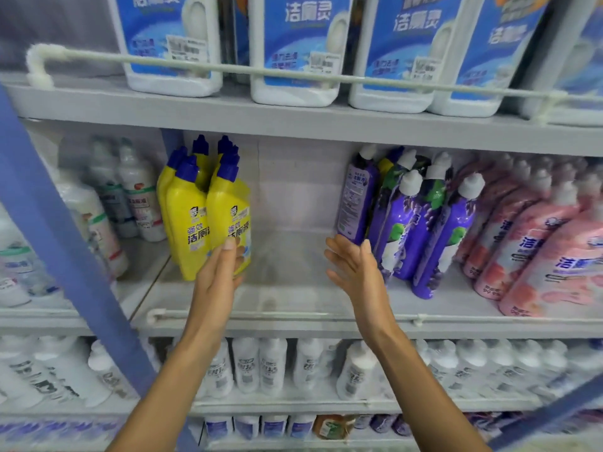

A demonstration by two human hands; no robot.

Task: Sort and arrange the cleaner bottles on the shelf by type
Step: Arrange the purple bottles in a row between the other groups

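Several yellow cleaner bottles (186, 220) with blue caps stand grouped at the left of the middle shelf (287, 301). My left hand (218, 272) lies flat against the front right yellow bottle (230, 210), fingers extended. My right hand (355, 269) is open, fingers spread, just below and left of a purple bottle (357, 197) turned back-label out. More purple bottles (411, 223) with white caps stand to its right, then pink bottles (535, 243). A yellow bottle (385, 164) peeks out behind the purple ones.
A bare gap of shelf lies between the yellow and purple groups. A white rail (277, 316) runs along the shelf front. Large white jugs (293, 50) fill the shelf above, white bottles (261, 363) the shelf below. A blue upright post (65, 243) crosses the left side.
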